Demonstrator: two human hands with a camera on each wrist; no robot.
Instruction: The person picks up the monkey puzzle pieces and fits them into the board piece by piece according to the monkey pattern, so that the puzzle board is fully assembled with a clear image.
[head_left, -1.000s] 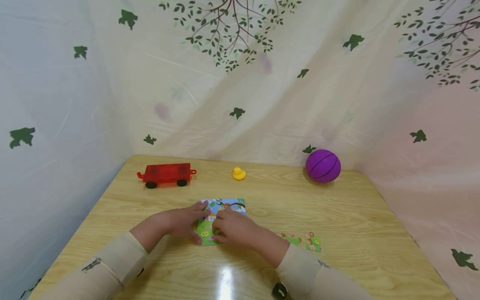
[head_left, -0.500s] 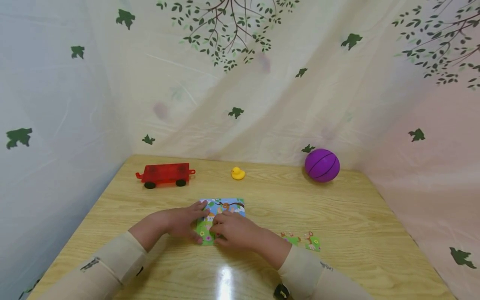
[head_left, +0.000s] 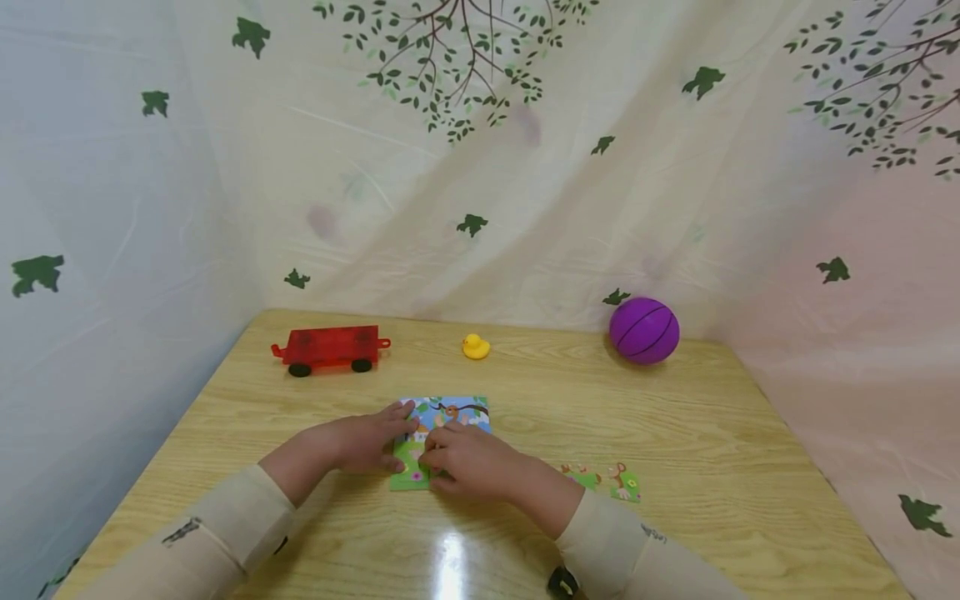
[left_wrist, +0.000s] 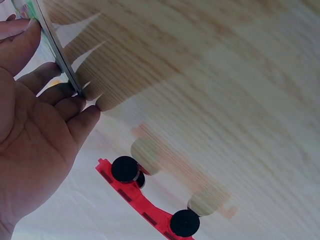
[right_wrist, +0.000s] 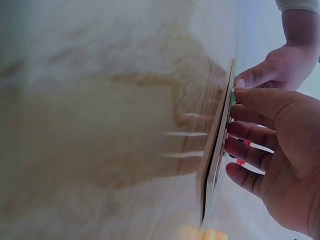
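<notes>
A picture puzzle (head_left: pixel 452 408) with a blue top and green bottom lies flat on the wooden table in the head view; a brown animal on a branch shows at its top. My left hand (head_left: pixel 367 440) rests at its left side, fingers spread over the edge and thumb lower down on the green part. Across its right half lies my right hand (head_left: pixel 474 460), which hides the lower right of the picture. Seen from the right wrist, the fingers (right_wrist: pixel 248 131) and thumb of that hand touch the thin board's face. The left thumb (right_wrist: pixel 250 77) meets it close by.
Right of the puzzle lie two loose green puzzle pieces (head_left: pixel 625 483), partly behind the right forearm. Along the back stand a red toy wagon (head_left: pixel 332 347), a yellow rubber duck (head_left: pixel 476 347) and a purple ball (head_left: pixel 644 331), before a leaf-print curtain (head_left: pixel 420 208).
My left thumb has moved up from the puzzle's lower corner, uncovering more of the green part. My right hand has shifted slightly left and otherwise stays over the board.
</notes>
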